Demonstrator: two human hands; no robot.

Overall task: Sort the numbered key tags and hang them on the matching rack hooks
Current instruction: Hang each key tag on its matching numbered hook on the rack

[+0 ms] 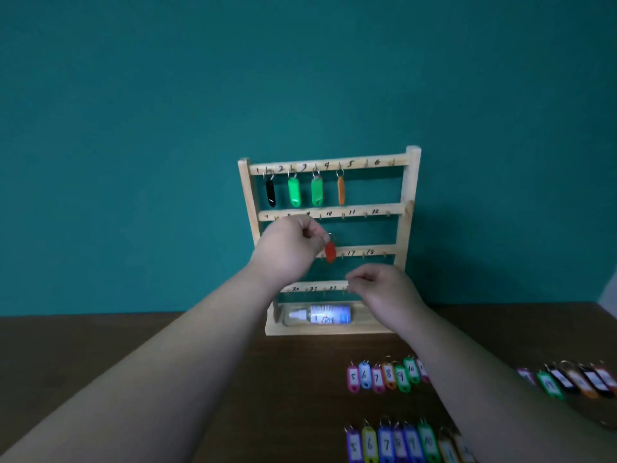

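1. Teal wall (133,128) fills the back, and a brown counter (100,335) lies below it.
2. A wooden rack (412,182) stands on the counter against the wall. It has four bars with little hooks and numbers written by hand.
3. Four tags hang on the top bar: a black tag (270,193) by number 1, a green tag (294,192) by 2, a second green tag (317,191) by 3 and an orange tag (341,191) by 4.
4. The left hand (287,252) is up in front of the rack. Its grip is closed on the top of a red tag (330,251), pinched between thumb and fingers. The red tag hangs down in front of the third bar, to the left of number 17.
5. The right hand (387,292) is lower, in front of the fourth bar. Its fingers are curled, but I cannot tell if the grip holds anything.
6. A small bottle (320,315) lies on its side in the tray at the foot of the rack.
7. More tags lie on the counter: a far row (387,375) showing 5 to 10, a near row (394,442) showing 5 to 10, and a blurry bunch (574,380) at the far right.
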